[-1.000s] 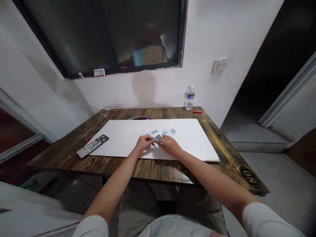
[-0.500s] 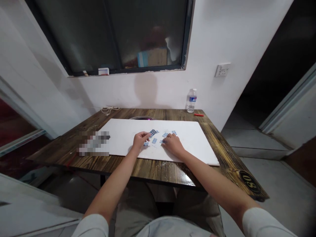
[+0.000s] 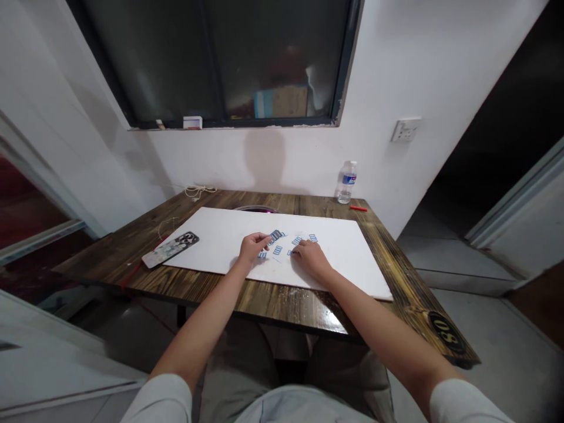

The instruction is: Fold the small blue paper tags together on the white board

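A white board (image 3: 207, 244) lies on a dark wooden table (image 3: 273, 299), and several small blue-and-white strips are scattered on its middle. My left hand (image 3: 253, 248) rests on the board, fingers curled, its fingertips beside a blue strip (image 3: 277, 235). My right hand (image 3: 311, 259) lies flat-fingered to the right, with its fingertips at a smaller blue strip (image 3: 291, 252). Other strips (image 3: 277, 250) lie between my hands. Whether my right fingers pinch that strip is hard to see at this size.
A patterned phone (image 3: 170, 249) lies left of the board. A plastic water bottle (image 3: 346, 183) and a red pen (image 3: 358, 208) stand at the far table edge. A white cable (image 3: 200, 190) lies at the back left. A wall socket (image 3: 406, 130) is on the right.
My hands have drawn apart from their close position over the strips, and the strips now lie spread on the board. The view has tilted slightly.
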`<action>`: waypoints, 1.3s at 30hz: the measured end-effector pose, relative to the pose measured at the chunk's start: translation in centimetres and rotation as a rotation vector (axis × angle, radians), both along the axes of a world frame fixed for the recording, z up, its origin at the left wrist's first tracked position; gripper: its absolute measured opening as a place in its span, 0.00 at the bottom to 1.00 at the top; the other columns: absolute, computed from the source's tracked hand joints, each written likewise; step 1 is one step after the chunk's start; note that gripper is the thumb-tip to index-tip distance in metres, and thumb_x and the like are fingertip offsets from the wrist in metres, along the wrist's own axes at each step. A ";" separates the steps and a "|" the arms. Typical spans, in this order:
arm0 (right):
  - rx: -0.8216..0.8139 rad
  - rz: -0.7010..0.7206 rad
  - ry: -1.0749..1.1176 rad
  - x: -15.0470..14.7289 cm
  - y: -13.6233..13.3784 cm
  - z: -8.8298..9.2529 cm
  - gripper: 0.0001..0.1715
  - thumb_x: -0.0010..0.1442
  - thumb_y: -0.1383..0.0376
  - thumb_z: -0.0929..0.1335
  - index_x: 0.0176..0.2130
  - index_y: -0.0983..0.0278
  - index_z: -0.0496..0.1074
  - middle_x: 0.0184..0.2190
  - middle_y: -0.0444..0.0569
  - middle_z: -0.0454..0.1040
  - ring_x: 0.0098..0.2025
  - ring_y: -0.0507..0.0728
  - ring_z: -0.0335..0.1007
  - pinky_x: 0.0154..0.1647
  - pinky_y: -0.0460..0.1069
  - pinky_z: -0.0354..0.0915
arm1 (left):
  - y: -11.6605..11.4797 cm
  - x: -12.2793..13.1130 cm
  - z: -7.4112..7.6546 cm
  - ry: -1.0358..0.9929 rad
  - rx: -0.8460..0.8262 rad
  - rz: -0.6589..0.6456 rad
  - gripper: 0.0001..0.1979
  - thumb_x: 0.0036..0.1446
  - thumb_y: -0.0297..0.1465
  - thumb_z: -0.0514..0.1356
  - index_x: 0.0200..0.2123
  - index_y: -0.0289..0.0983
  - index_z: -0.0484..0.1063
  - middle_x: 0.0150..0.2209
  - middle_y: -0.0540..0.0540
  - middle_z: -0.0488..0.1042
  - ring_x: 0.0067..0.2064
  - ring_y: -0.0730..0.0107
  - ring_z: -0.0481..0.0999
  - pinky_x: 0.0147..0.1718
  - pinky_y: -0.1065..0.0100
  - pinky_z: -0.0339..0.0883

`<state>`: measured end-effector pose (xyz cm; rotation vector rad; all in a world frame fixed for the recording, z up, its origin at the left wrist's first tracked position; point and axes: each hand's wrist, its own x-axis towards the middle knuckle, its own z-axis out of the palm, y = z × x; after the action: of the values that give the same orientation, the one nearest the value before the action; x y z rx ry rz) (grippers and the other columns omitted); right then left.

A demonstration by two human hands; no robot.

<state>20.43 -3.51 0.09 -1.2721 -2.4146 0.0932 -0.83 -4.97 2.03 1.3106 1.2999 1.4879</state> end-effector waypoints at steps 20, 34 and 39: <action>-0.126 -0.028 0.363 0.0 1.0 -1.5 0.03 0.55 0.68 0.72 0.32 0.61 0.80 0.32 0.48 0.79 0.37 0.57 0.71 0.39 0.49 0.60 | 0.2 -0.1 -0.2 0.070 -0.016 -0.038 0.22 0.35 0.47 0.72 0.25 0.34 0.77 0.22 0.48 0.75 0.22 0.73 0.70 0.24 0.70 0.63; -0.046 0.085 0.484 -0.2 0.4 -1.2 0.05 0.57 0.69 0.71 0.37 0.61 0.73 0.30 0.46 0.75 0.33 0.55 0.68 0.35 0.47 0.60 | -0.3 0.2 -0.8 0.411 -0.019 -0.167 0.16 0.44 0.42 0.68 0.28 0.34 0.79 0.24 0.46 0.78 0.26 0.69 0.74 0.28 0.69 0.65; -0.137 0.076 0.552 -0.2 0.2 -0.9 0.12 0.55 0.70 0.71 0.40 0.60 0.69 0.29 0.43 0.76 0.32 0.55 0.70 0.35 0.47 0.61 | -0.6 0.4 -0.7 0.407 -0.070 -0.284 0.16 0.44 0.42 0.68 0.30 0.34 0.80 0.24 0.47 0.77 0.26 0.68 0.74 0.27 0.69 0.65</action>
<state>20.22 -3.33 -0.80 -1.0372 -1.9979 0.5620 -0.47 -5.59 1.32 1.7305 1.3290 1.0047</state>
